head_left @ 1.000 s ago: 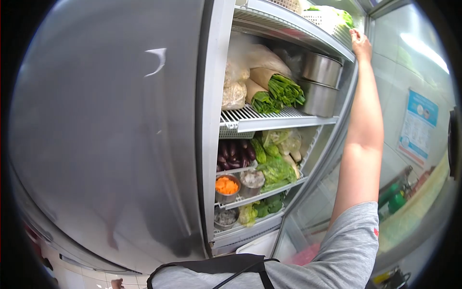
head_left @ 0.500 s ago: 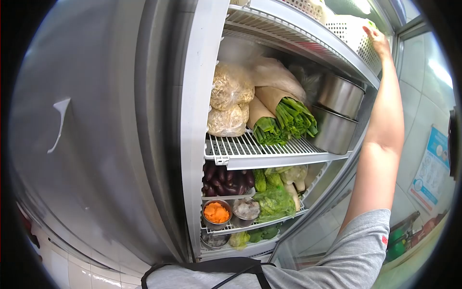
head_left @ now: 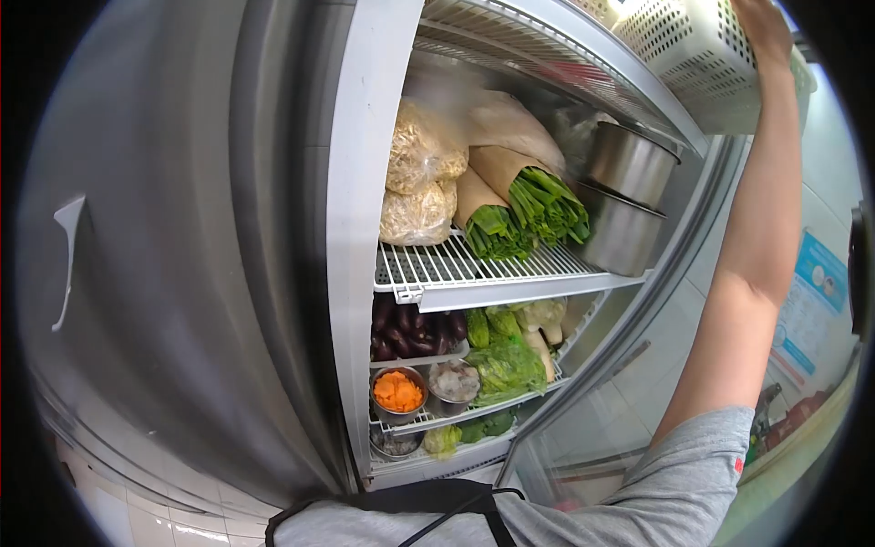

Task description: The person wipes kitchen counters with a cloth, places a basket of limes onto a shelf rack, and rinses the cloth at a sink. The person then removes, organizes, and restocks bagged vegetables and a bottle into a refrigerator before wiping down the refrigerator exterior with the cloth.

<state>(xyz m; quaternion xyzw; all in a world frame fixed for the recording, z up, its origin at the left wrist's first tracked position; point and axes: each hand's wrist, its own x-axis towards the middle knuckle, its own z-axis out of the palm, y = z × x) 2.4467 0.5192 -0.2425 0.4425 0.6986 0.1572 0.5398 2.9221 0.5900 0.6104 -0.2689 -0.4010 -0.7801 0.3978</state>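
Refrigerator (head_left: 360,210) fills the middle of the view, its glass door (head_left: 592,438) swung out at the right. The right arm (head_left: 752,246), in a short grey sleeve, reaches up in front of that door. At the upper right, the white basket (head_left: 697,68), with perforated walls, juts past the front edge of the top shelf (head_left: 565,55); whether the shelf bears any of it, I cannot tell. Below stand two stacked metal pots (head_left: 629,196), and to their left lie leafy greens wrapped in brown paper (head_left: 524,210), next to stacked plastic bags with pale contents (head_left: 419,173). The right hand (head_left: 766,36) grasps the basket by its upper part, partly closed, fingers bent toward the rim; the top of the picture cuts off the fingertips, so how tightly they close cannot be told. The left hand is out of view, its state unknown. Smaller, lower down, a metal bowl of orange pieces (head_left: 398,392) sits beside another metal bowl (head_left: 453,385).
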